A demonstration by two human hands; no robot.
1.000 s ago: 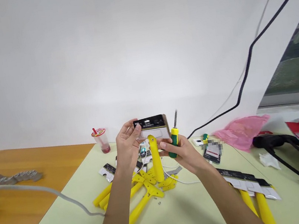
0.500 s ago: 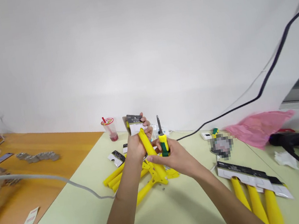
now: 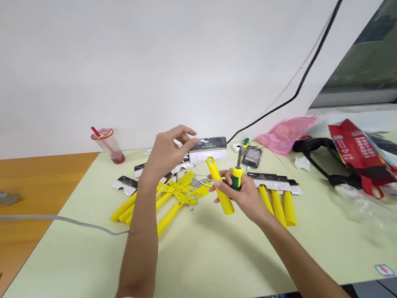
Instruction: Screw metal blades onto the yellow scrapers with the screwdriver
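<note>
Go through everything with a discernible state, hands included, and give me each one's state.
Left hand: fingers loosely curved, contact unclear
Black-and-white printed card: beside left thumb
Right hand: gripping two things
Long yellow handle: held in right hand, tilted
Green-and-yellow screwdriver: also held, tip up
Clear plastic cup: lidded, straw inserted, little red liquid
Pink plastic bag: crumpled
</note>
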